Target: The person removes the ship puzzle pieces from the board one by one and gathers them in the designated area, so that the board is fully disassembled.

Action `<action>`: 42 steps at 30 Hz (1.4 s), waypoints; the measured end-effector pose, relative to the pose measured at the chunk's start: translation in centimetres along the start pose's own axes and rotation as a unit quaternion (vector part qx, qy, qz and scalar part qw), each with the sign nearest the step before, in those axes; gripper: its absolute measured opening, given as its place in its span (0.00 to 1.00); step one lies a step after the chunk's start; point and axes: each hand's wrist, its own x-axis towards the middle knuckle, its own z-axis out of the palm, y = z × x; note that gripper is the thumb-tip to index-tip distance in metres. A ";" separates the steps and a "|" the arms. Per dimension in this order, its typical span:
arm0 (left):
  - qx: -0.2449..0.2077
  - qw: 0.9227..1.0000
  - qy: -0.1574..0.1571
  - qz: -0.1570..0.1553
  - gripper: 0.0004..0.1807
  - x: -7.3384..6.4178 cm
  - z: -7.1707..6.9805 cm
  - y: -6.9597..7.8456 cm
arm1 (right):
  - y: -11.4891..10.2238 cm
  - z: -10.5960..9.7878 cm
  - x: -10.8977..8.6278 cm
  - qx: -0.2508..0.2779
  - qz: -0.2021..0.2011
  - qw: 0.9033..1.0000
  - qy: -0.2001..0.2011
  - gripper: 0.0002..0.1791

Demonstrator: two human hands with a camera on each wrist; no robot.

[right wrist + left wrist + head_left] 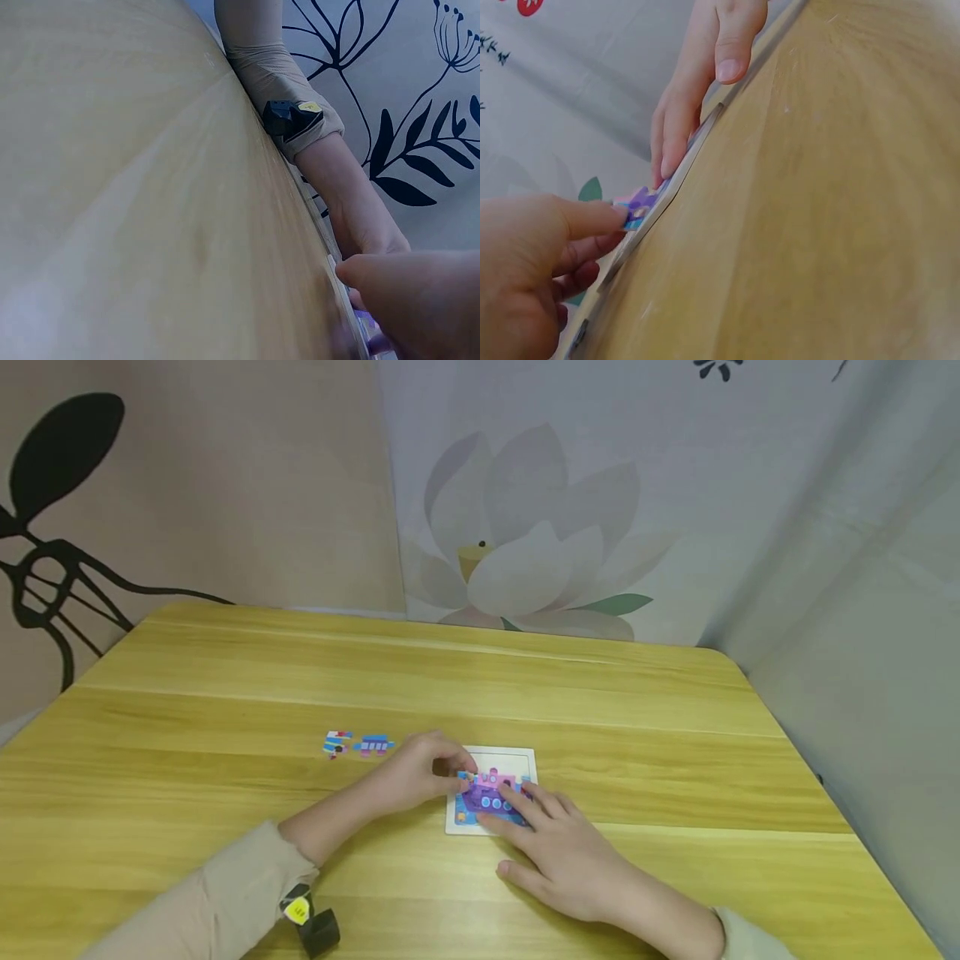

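Jigsaw puzzle [487,802], in a tray [501,760] well in from the far edge of the table [637,710], could buckle if the left hand [420,772], apparently pinching a piece [467,777], forces it while the right hand [562,852], fingers spread, slips.

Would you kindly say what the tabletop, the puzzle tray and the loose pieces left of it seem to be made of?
The tabletop looks like wood or wood-look laminate, smooth, given its streaked grain and soft glare. The puzzle tray seems thin card or wood, matt white at its border, its edge slim. The loose pieces may be likewise, their flat faces brightly printed.
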 end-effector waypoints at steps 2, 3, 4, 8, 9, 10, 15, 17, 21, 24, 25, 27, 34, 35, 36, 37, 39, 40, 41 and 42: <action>-0.033 0.999 0.000 -0.010 0.06 -0.1 -0.1 0.0 | 0.0 -0.1 0.1 -0.001 0.000 1.000 -0.003 0.29; -0.046 0.999 0.002 -0.015 0.06 -0.2 -0.2 0.0 | 0.0 -0.1 0.1 -0.001 0.000 1.000 -0.005 0.30; -0.057 0.998 0.007 -0.022 0.06 -0.2 -0.3 0.0 | 0.0 -0.1 0.1 -0.001 0.000 1.000 -0.007 0.30; -0.086 0.995 0.030 -0.047 0.07 -0.4 -0.8 0.3 | 0.1 -0.1 0.1 -0.001 -0.001 1.000 -0.009 0.30; -0.089 0.994 0.034 -0.050 0.07 -0.5 -1.0 0.4 | 0.1 -0.1 0.1 -0.001 -0.001 1.000 -0.009 0.30; -0.093 0.994 0.037 -0.052 0.07 -0.5 -1.1 0.4 | 0.1 -0.1 0.1 0.000 0.000 1.000 -0.009 0.30; -0.112 0.992 0.032 -0.047 0.07 -1.0 -1.5 0.3 | 0.3 0.0 -0.1 0.003 -0.001 1.000 -0.005 0.29; -0.117 0.992 0.030 -0.046 0.06 -1.4 -1.5 0.1 | 0.4 0.1 -0.2 0.001 -0.004 1.000 -0.001 0.29; -0.129 0.989 0.040 -0.055 0.07 -2.4 -1.6 -0.3 | 0.4 0.1 -0.3 -0.002 -0.008 1.000 0.006 0.28; -0.129 0.987 0.054 -0.075 0.08 -3.3 -1.9 -0.5 | 0.5 0.2 -0.3 -0.002 -0.009 1.000 0.007 0.29; -0.128 0.987 0.058 -0.080 0.08 -3.6 -2.0 -0.5 | 0.5 0.2 -0.3 -0.002 -0.009 1.000 0.006 0.29; -0.126 0.986 0.066 -0.088 0.08 -4.2 -2.4 -0.6 | 0.5 0.2 -0.2 -0.003 -0.009 1.000 0.007 0.29; -0.139 0.983 0.076 -0.091 0.07 -6.1 -3.5 -1.2 | 0.4 0.2 -0.2 -0.007 -0.009 1.000 0.008 0.29; -0.138 0.983 0.078 -0.089 0.07 -6.2 -3.7 -1.3 | 0.4 0.2 -0.3 -0.007 -0.009 1.000 0.008 0.29; -0.137 0.983 0.080 -0.091 0.07 -6.4 -3.8 -1.5 | 0.4 0.2 -0.3 -0.006 -0.008 1.000 0.007 0.29; -0.135 0.983 0.083 -0.092 0.07 -6.7 -4.0 -1.6 | 0.4 0.2 -0.3 -0.005 -0.008 1.000 0.006 0.29; -0.132 0.983 0.090 -0.096 0.07 -7.1 -4.3 -1.8 | 0.4 0.2 -0.3 -0.004 -0.008 1.000 0.004 0.29; -0.132 0.982 0.093 -0.099 0.07 -7.4 -4.4 -2.0 | 0.4 0.2 -0.3 -0.004 -0.008 1.000 0.003 0.29; -0.133 0.981 0.095 -0.101 0.07 -7.6 -4.6 -2.1 | 0.4 0.2 -0.3 -0.004 -0.008 1.000 0.003 0.29; -0.133 0.981 0.098 -0.105 0.08 -7.8 -4.8 -2.2 | 0.4 0.2 -0.3 -0.005 -0.009 1.000 0.003 0.29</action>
